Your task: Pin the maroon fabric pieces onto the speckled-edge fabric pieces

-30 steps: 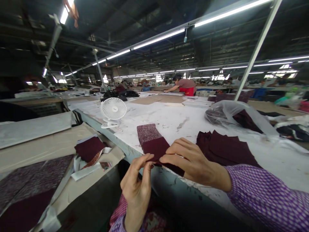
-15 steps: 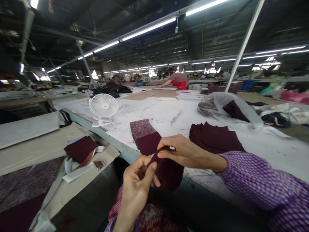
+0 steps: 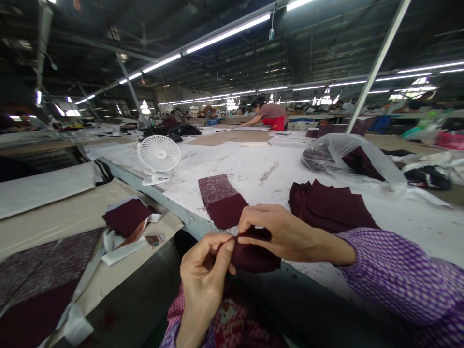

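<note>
Between my two hands hangs a dark maroon cloth piece (image 3: 255, 256), at the near edge of the white-covered table. My left hand (image 3: 208, 266) pinches its left end between thumb and fingers. Close beside it, my right hand (image 3: 275, 229) pinches the cloth's upper edge, fingertips almost touching the left ones. Just behind the hands lies a two-part piece (image 3: 223, 200), speckled at the back and plain maroon in front. A stack of maroon pieces (image 3: 333, 205) rests to the right, beyond my right forearm.
A white fan (image 3: 158, 153) stands at the table's left edge. Farther right is a clear plastic bag (image 3: 326, 154) with dark cloth. Cloth scraps (image 3: 126, 220) lie on the beige surface at left. A person in a red apron (image 3: 273, 117) leans over the table far back.
The held cloth has been raised and folded up, so it hangs less low. My hands have drawn closer together at its edge. The whole view has shifted slightly.
</note>
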Demonstrator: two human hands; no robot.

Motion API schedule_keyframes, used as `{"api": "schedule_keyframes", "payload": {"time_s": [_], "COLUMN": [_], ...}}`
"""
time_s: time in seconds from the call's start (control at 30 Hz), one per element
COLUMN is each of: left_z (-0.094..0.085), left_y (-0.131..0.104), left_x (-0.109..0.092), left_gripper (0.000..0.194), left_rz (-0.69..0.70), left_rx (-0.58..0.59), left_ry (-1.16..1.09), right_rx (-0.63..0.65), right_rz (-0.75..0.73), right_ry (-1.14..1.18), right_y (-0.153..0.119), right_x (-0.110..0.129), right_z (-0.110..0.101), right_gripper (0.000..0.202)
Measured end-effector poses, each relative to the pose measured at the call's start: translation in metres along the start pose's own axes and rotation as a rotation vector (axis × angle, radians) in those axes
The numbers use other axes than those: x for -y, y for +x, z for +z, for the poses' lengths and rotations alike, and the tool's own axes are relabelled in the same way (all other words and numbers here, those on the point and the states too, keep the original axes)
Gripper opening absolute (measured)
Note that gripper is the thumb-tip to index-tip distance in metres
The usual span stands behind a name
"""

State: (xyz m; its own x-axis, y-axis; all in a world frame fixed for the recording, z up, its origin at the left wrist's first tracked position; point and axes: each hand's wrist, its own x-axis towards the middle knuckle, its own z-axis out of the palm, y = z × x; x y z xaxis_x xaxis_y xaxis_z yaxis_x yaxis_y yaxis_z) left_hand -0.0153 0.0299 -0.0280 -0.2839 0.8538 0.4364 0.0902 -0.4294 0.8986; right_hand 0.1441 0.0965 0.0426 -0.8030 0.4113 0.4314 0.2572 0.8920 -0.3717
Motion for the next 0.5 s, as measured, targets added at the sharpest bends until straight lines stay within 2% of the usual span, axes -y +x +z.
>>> {"api": "schedule_keyframes", "payload": {"time_s": [0.13,0.4,0.5], "left_z": [-0.0029,-0.0031,-0.0028], "left_y": [-0.0021,-0.0025,0.0006], "left_x": [-0.0049,-0.0051,-0.0007], "left_gripper": [0.014,0.020,0.020], "left_rz": [0.040,-0.122,-0.135], "left_rx": [0.048,0.102,0.117], "left_ry": [0.030,-0.169,-0.155], "right_rx": [-0.039,-0.075,-0.044], "right_rz": [0.017,0.156,0.199], "right_ry": [-0.011,0.141,0.185], "right_y": [-0.0007,0.0024,0.0028], "right_x": [0.0030,0.0055,0.0031], "right_z": [-0.0001,-0.0027,-0.0011], "right_gripper": [0.012,0.011,0.009]}}
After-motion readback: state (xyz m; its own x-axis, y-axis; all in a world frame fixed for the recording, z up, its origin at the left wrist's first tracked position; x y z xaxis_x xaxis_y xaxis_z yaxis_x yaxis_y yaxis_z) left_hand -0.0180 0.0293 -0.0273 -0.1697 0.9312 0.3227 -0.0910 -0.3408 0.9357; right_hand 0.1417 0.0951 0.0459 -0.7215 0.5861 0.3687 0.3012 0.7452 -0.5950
